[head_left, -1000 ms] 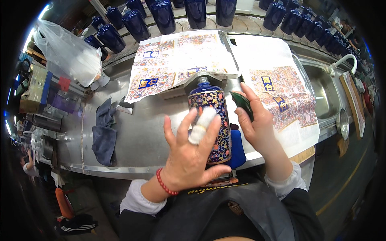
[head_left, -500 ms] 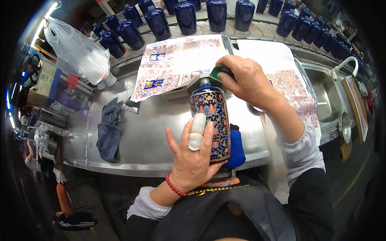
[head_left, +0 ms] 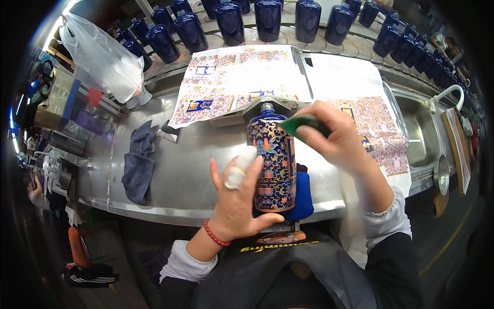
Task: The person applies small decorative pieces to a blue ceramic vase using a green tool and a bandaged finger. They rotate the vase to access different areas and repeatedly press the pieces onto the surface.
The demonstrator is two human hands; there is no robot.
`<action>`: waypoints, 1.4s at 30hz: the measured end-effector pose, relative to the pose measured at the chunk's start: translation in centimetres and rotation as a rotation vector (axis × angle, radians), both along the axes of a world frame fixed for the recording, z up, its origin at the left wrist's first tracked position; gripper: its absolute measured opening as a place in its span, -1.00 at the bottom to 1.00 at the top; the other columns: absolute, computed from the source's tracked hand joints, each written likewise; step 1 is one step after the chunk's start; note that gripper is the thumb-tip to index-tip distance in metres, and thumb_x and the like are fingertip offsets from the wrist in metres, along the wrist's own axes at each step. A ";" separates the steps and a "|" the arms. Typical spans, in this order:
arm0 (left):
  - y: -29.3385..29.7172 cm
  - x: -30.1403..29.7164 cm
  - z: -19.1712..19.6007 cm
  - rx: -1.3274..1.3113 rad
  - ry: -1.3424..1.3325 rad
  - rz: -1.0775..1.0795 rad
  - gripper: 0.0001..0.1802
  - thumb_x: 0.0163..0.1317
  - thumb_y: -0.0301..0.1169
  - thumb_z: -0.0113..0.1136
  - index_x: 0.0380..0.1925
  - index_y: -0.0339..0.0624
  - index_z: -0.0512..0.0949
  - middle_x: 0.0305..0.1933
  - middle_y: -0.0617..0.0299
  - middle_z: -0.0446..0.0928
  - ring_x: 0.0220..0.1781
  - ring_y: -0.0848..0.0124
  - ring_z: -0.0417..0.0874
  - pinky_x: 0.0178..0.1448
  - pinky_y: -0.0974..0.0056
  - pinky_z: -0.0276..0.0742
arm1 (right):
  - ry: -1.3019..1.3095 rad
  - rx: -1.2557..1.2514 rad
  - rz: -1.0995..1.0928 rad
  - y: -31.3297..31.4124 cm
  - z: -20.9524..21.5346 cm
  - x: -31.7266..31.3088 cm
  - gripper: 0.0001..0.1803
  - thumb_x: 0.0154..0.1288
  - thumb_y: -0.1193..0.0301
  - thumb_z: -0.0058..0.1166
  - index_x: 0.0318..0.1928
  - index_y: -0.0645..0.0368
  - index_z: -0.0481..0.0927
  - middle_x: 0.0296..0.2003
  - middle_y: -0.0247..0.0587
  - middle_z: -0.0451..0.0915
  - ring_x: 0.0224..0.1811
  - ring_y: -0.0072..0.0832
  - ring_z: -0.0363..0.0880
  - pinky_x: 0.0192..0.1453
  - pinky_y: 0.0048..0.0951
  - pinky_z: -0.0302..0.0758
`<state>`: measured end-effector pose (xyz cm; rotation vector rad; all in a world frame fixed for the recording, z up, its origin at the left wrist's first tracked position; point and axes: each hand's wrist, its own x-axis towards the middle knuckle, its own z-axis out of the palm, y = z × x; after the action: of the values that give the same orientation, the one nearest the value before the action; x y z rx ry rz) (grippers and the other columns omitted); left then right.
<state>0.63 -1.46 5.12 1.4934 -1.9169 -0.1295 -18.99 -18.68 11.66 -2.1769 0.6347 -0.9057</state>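
A dark blue bottle point(head_left: 272, 165) covered in a colourful floral pattern lies tilted in front of me, its clear neck pointing away. My left hand point(head_left: 234, 198) steadies it, fingers along its left side and thumb by its base. One finger of that hand wears a whitish cloth wrap point(head_left: 241, 167). My right hand point(head_left: 334, 136) is closed on a green scraper point(head_left: 301, 124), whose edge meets the bottle's upper right shoulder. Beneath the bottle's lower right side shows a blue cloth pad point(head_left: 303, 198).
Printed pattern sheets point(head_left: 206, 85) lie on the steel table point(head_left: 180, 180). Behind them, several plain blue bottles point(head_left: 229, 23) stand on a curved conveyor point(head_left: 257, 46). A dark cloth point(head_left: 139, 165) lies left, near a hanging plastic bag point(head_left: 103, 56). At right is a sink point(head_left: 417, 129).
The scraper in my right hand has moved from beside the bottle's neck down to its right shoulder. My left thumb has come out from under the base. The conveyor bottles have shifted in view.
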 end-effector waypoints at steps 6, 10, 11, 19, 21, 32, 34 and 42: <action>-6.3 3.9 1.5 -0.115 0.093 0.019 -0.33 0.56 0.06 -0.03 0.39 -0.27 0.42 0.29 -0.04 0.54 0.32 0.02 0.52 0.60 -0.27 -0.13 | 0.061 -0.036 -0.061 -0.4 -2.0 -1.2 -0.62 0.35 0.64 0.18 0.17 0.28 0.59 -0.06 -0.11 0.69 -0.11 -0.37 0.66 -0.01 -0.41 0.59; -6.2 3.5 0.8 -0.098 0.183 0.023 -0.42 0.54 -0.09 0.06 0.34 -0.29 0.45 0.23 -0.09 0.58 0.25 -0.02 0.57 0.54 -0.22 0.09 | 0.210 -0.442 0.009 -0.3 -1.2 0.1 -0.32 0.08 0.72 0.23 0.29 0.20 0.55 0.23 0.07 0.56 0.16 0.00 0.56 0.23 -0.15 0.57; -6.1 3.3 0.5 -0.126 0.215 0.034 -0.45 0.52 -0.12 0.11 0.30 -0.32 0.47 0.19 -0.15 0.59 0.22 -0.08 0.58 0.47 -0.15 0.26 | 0.262 -0.476 0.029 -0.3 -1.0 0.4 -0.21 -0.08 0.66 0.37 0.29 0.17 0.54 0.26 0.06 0.54 0.17 0.01 0.55 0.22 -0.14 0.57; -6.2 3.3 -1.0 -0.167 0.337 0.001 -0.42 0.46 -0.09 0.21 0.24 -0.37 0.51 0.17 -0.19 0.59 0.19 -0.15 0.59 0.36 -0.06 0.42 | 0.391 -0.560 0.114 -0.6 -0.3 2.3 -0.23 -0.18 0.62 0.45 0.20 0.09 0.61 0.18 -0.01 0.50 0.16 -0.01 0.52 0.18 -0.12 0.59; -6.4 3.5 -0.8 -0.175 0.319 -0.012 -0.41 0.46 -0.08 0.22 0.23 -0.36 0.52 0.16 -0.18 0.59 0.18 -0.14 0.60 0.36 -0.06 0.41 | 0.385 -0.550 0.134 -0.8 0.0 2.7 -0.30 -0.11 0.64 0.40 0.18 0.10 0.63 0.17 0.00 0.51 0.15 -0.01 0.52 0.17 -0.12 0.59; -7.5 4.0 -0.4 -0.181 0.349 -0.053 -0.40 0.45 -0.04 0.21 0.24 -0.32 0.53 0.18 -0.15 0.60 0.20 -0.10 0.60 0.42 -0.12 0.35 | 0.358 -0.503 0.094 -1.3 0.0 3.0 -0.37 0.02 0.79 0.17 0.15 0.06 0.69 0.13 0.00 0.58 0.13 -0.02 0.56 0.16 -0.16 0.59; -7.4 4.1 -0.1 -0.192 0.275 -0.058 -0.41 0.44 -0.03 0.22 0.24 -0.29 0.54 0.20 -0.14 0.59 0.22 -0.09 0.59 0.44 -0.15 0.31 | 0.347 -0.486 0.075 -1.2 0.0 2.9 -0.33 -0.01 0.85 0.14 0.14 0.06 0.70 0.12 0.00 0.59 0.13 -0.04 0.57 0.17 -0.17 0.59; -8.7 4.1 0.9 -0.189 0.227 -0.068 -0.52 0.30 -0.25 0.30 0.16 -0.23 0.57 0.22 -0.15 0.54 0.25 -0.10 0.53 0.43 -0.12 0.29 | 0.311 -0.534 0.023 -1.6 -0.5 2.4 -0.38 0.13 0.87 0.09 0.20 0.17 0.62 0.08 -0.02 0.63 0.06 -0.13 0.65 0.15 -0.24 0.60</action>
<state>4.71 -10.12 5.99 1.2341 -1.7460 -0.1379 -16.61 -20.31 11.20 -2.8354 0.5530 -0.7929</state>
